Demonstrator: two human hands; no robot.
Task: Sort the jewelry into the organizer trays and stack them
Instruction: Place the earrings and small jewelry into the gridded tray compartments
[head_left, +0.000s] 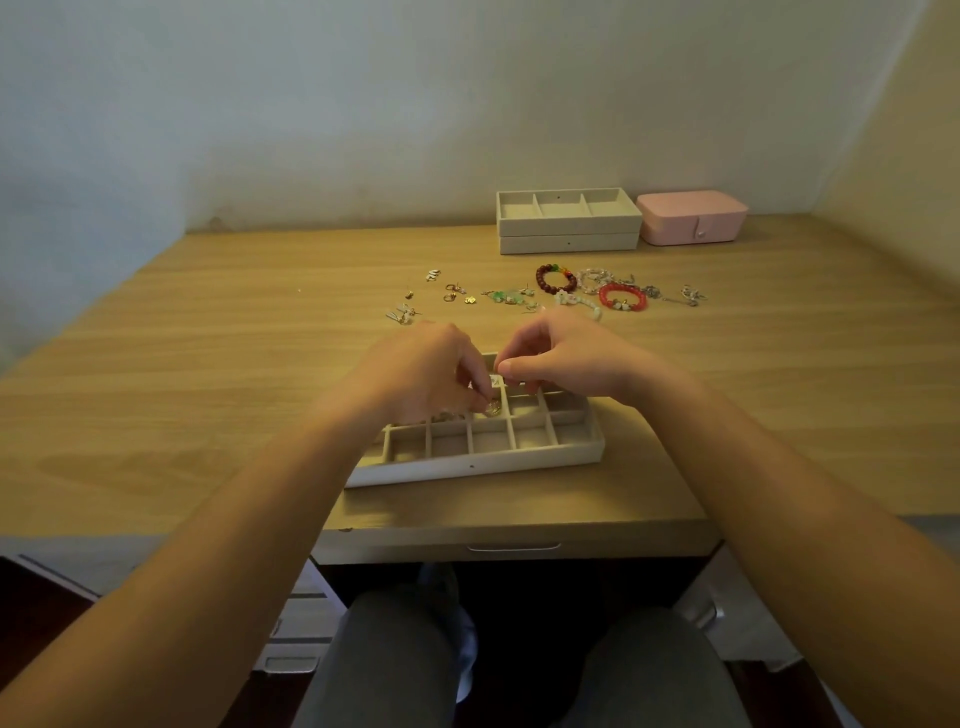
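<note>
The light is dim and warm, with a yellow-green tint. It falls softly on the tabletop (208, 364). The tray (483, 462) throws a weak shadow toward the near edge. Under the tabletop it is almost black. The wide lens bends the edges, and the jewelry (602, 295) looks blurred.

Matt wood-grain desk (208, 364), soft matt beige tray (483, 460), glossy red beaded bracelet (602, 296), smooth pink box (691, 215).
</note>
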